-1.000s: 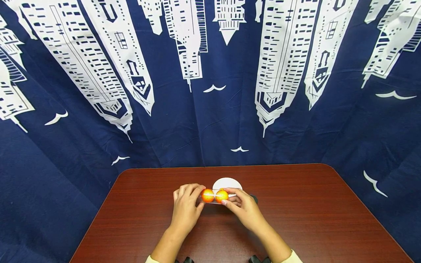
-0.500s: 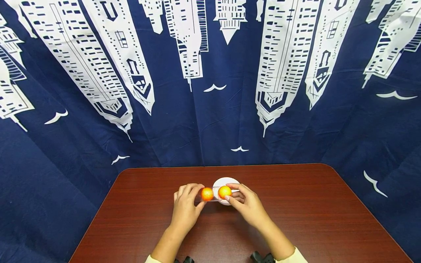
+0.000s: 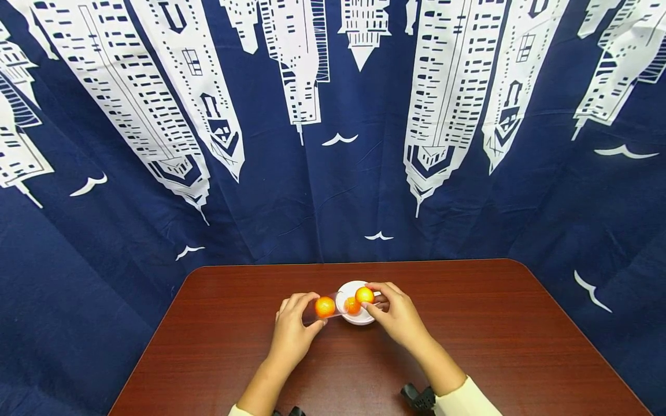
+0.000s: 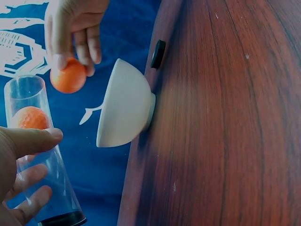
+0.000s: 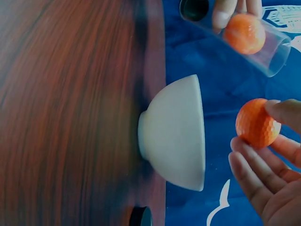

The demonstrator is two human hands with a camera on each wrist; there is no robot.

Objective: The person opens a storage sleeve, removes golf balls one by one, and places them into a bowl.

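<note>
My left hand [image 3: 292, 332] grips a clear plastic tube [image 4: 66, 188] with a black closed end, tilted with its open mouth toward the bowl. Inside the tube sits one orange golf ball [image 3: 325, 307], near the thumb. My right hand [image 3: 399, 323] pinches a second orange golf ball [image 5: 257, 123] between thumb and fingers, outside the tube and above the bowl's rim. Below the hands a white bowl [image 4: 124, 106] stands upright on the table. Another orange ball [image 3: 351, 305] shows in the bowl in the head view, partly covered by the pinched one.
A small black round cap [image 4: 158, 54] lies on the brown wooden table [image 3: 234, 323] beside the bowl; my right hand hides it in the head view. Behind the table hangs a dark blue curtain [image 3: 281, 202] printed with white buildings and birds.
My right hand has drawn a golf ball out of the tube's mouth and moved it right, over the bowl. The tube has tilted slightly, and the ball in the bowl has come into view.
</note>
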